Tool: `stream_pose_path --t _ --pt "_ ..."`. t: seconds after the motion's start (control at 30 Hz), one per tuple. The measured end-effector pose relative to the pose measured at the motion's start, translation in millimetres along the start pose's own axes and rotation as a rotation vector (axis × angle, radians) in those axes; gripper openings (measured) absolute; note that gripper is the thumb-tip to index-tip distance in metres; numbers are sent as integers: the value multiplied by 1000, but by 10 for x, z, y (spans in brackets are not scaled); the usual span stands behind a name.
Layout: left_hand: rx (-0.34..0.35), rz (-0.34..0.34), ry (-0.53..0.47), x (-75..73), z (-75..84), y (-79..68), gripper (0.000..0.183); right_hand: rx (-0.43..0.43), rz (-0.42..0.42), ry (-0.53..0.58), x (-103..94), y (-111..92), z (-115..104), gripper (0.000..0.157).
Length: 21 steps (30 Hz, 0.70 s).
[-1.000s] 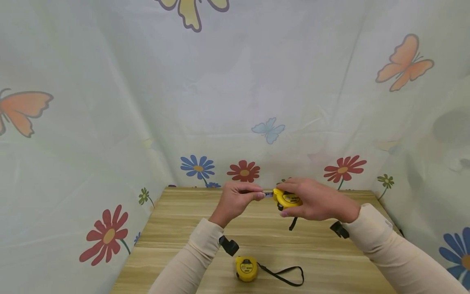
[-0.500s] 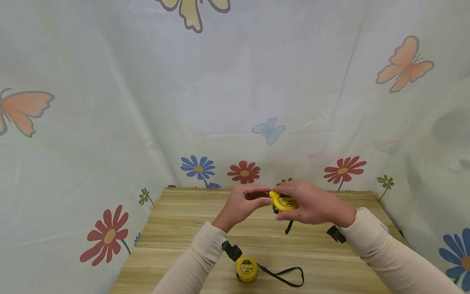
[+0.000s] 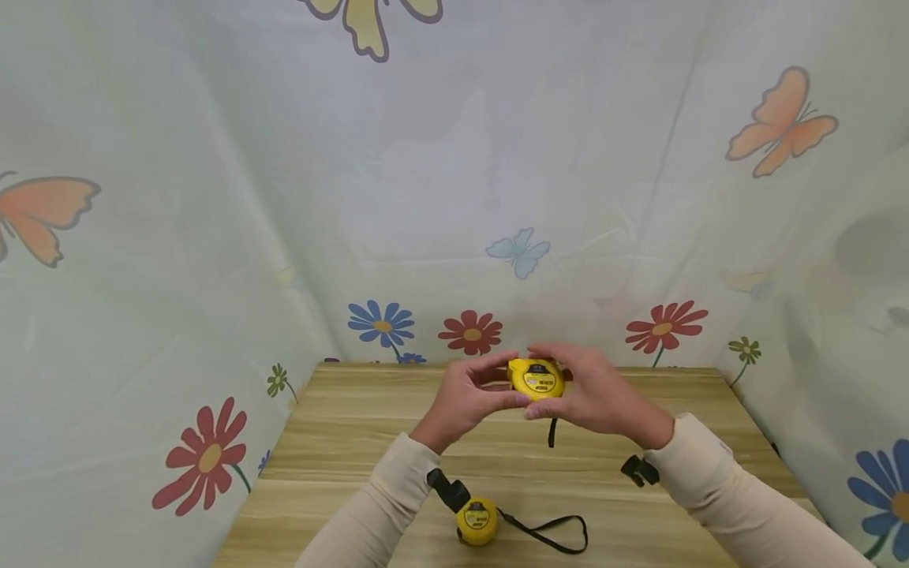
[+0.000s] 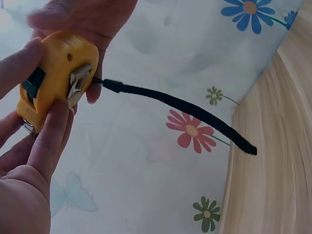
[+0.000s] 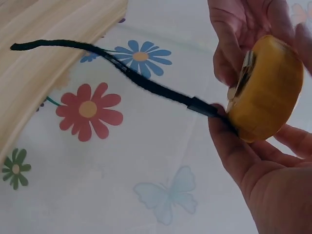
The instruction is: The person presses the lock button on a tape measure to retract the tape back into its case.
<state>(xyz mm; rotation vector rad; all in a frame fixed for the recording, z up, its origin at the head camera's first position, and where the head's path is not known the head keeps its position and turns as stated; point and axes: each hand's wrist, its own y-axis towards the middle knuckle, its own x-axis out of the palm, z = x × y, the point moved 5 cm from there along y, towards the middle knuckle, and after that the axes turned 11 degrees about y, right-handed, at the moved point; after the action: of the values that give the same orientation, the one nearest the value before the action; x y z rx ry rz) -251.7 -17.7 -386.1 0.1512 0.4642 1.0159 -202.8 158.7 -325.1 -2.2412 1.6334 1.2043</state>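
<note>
A yellow tape measure (image 3: 537,382) is held above the table between both hands, its labelled face toward the head camera. My left hand (image 3: 460,401) pinches its left side between thumb and fingers. On the other side, the right hand (image 3: 607,394) grips it with the thumb below and fingers above. The left wrist view shows a metal belt clip (image 4: 79,84) on the back of the case and a black wrist strap (image 4: 180,105) hanging off it. No blade shows outside the case beyond the metal end hook (image 4: 28,126).
A second yellow tape measure (image 3: 477,525) lies on the wooden table (image 3: 341,418) near the front, its looped black strap (image 3: 561,539) stretching right. The left wrist's black camera mount (image 3: 449,491) overlaps its top edge. A flower-printed curtain (image 3: 426,197) surrounds the table.
The short length of blade between the hands has gone back into the case. Right hand and tape measure have moved left, the case turned face-up, and the left hand now holds the case.
</note>
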Motion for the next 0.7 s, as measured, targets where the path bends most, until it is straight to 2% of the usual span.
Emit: stream_pose_path --t 0.2,0.43,0.57,0.7 --pt "-23 39 -27 -37 -83 -34 56 74 -57 153 80 9 128 78" --pt "-86 73 -34 -120 -266 -74 54 147 -42 132 168 20 307 69" --pt "-133 51 -49 -137 -422 -115 57 153 -36 117 298 36 429 66" --pt "-190 -12 -24 -109 -600 -167 64 134 -47 90 467 28 582 63"
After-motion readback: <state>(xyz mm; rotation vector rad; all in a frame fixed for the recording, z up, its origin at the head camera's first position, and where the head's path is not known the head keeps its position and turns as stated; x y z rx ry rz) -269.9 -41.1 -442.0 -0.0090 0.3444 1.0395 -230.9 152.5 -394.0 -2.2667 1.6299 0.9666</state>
